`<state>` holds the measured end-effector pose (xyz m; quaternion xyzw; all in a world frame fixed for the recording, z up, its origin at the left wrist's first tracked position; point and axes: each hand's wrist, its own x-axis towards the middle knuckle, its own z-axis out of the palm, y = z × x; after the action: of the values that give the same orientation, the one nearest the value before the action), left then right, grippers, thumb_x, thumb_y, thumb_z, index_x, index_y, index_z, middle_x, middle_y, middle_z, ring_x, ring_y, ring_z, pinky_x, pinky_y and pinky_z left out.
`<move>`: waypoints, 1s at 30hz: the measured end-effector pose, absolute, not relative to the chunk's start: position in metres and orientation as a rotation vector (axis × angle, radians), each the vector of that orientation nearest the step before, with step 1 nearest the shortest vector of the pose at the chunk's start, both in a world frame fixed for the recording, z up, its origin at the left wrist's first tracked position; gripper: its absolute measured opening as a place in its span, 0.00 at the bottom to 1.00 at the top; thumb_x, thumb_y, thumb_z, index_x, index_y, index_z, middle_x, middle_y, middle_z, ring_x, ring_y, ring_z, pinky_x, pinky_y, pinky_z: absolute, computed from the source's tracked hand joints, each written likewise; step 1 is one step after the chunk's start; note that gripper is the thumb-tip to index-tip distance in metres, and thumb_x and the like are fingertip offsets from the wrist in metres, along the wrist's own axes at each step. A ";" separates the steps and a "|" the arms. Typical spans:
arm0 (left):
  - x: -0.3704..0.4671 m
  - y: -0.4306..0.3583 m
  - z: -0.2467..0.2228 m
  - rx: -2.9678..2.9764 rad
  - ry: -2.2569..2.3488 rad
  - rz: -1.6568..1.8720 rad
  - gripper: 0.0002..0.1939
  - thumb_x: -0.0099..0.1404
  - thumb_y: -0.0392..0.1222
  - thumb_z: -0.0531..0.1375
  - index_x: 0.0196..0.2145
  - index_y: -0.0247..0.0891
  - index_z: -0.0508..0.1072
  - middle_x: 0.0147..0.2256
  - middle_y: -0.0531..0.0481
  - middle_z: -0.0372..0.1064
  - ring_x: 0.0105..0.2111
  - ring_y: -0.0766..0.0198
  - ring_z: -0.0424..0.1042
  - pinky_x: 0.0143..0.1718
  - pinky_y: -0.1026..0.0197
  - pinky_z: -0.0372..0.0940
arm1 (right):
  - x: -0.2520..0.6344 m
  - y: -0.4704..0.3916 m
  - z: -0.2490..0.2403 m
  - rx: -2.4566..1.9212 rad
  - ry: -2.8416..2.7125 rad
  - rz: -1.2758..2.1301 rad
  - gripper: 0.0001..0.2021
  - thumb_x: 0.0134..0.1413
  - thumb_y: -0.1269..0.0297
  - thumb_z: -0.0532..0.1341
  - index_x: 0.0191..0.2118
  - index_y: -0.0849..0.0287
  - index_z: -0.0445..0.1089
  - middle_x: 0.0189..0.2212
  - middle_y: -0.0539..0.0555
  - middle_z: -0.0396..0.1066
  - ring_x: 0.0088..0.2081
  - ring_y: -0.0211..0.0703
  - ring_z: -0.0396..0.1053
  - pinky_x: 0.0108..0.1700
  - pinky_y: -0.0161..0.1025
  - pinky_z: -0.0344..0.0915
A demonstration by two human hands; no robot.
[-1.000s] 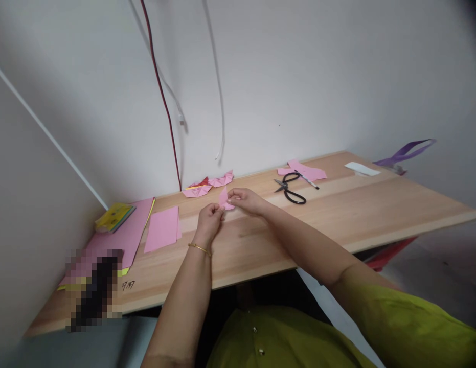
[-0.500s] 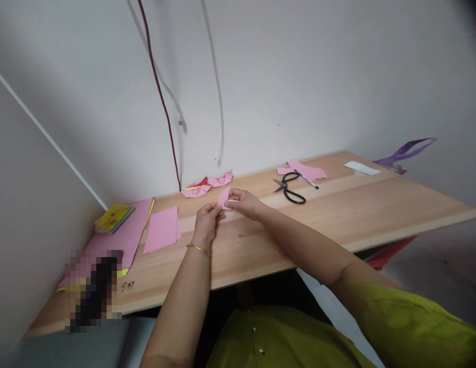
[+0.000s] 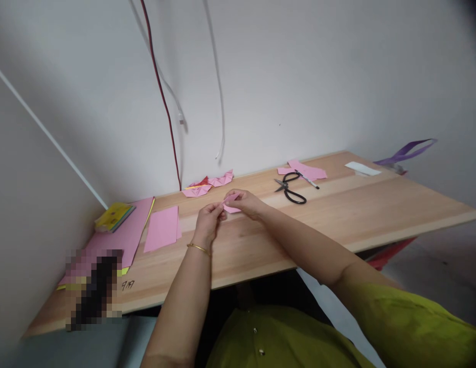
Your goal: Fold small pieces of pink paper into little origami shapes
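A small folded piece of pink paper (image 3: 232, 209) is held between my two hands, a little above the wooden table. My left hand (image 3: 209, 219) pinches its left corner between thumb and fingers. On the paper's right side, my right hand (image 3: 245, 203) grips it with the thumb in front and the fingers behind, partly hiding it. Just beyond my hands, folded pink paper pieces (image 3: 221, 179) lie by the wall, one with red and yellow in it. To the left rests a stack of pink paper sheets (image 3: 161, 229).
Black-handled scissors (image 3: 295, 196) and a pen (image 3: 307, 180) lie right of my hands, near pink paper scraps (image 3: 312, 170). A white strip (image 3: 362, 168) is farther right. Large pink sheets (image 3: 135, 225) carry a yellow packet (image 3: 114, 216) at left. Cables (image 3: 164, 97) hang down the wall.
The pink paper's upright flap has tilted down toward the right, under my right thumb. Both hands stay nearly in place, and the view has shifted very slightly.
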<state>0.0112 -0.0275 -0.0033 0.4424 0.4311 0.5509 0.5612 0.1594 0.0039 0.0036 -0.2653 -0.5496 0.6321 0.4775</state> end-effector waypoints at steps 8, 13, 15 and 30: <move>0.009 -0.025 -0.005 0.984 1.016 1.340 0.11 0.47 0.42 0.65 0.23 0.33 0.69 0.19 0.54 0.62 0.21 0.72 0.62 0.26 0.66 0.60 | 0.160 0.001 0.007 -0.725 -1.339 1.567 0.11 0.36 0.64 0.66 0.30 0.60 0.68 0.26 0.47 0.68 0.27 0.32 0.63 0.31 0.31 0.58; 0.007 -0.025 -0.003 1.169 1.097 1.390 0.10 0.50 0.44 0.62 0.22 0.33 0.67 0.17 0.55 0.60 0.19 0.73 0.59 0.23 0.68 0.56 | 0.159 0.000 0.008 -0.715 -1.304 1.691 0.13 0.36 0.63 0.67 0.31 0.60 0.66 0.24 0.47 0.67 0.25 0.32 0.63 0.27 0.30 0.58; 0.006 -0.026 -0.002 1.185 1.117 1.384 0.11 0.50 0.44 0.62 0.21 0.34 0.67 0.17 0.55 0.60 0.19 0.73 0.58 0.23 0.68 0.55 | 0.160 0.000 0.008 -0.701 -1.283 1.734 0.14 0.35 0.63 0.67 0.31 0.59 0.66 0.24 0.48 0.67 0.25 0.33 0.64 0.27 0.30 0.58; 0.008 -0.027 -0.002 1.087 1.077 1.287 0.14 0.49 0.47 0.64 0.21 0.33 0.67 0.17 0.54 0.62 0.18 0.72 0.60 0.23 0.66 0.57 | 0.163 0.006 0.003 -0.682 -1.221 1.778 0.17 0.33 0.71 0.68 0.35 0.61 0.67 0.28 0.49 0.71 0.29 0.34 0.68 0.34 0.32 0.63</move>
<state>0.0078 -0.0268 -0.0016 0.4574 0.4532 0.5415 0.5404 0.1635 0.0063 0.0034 -0.2726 -0.4886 0.7112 0.4256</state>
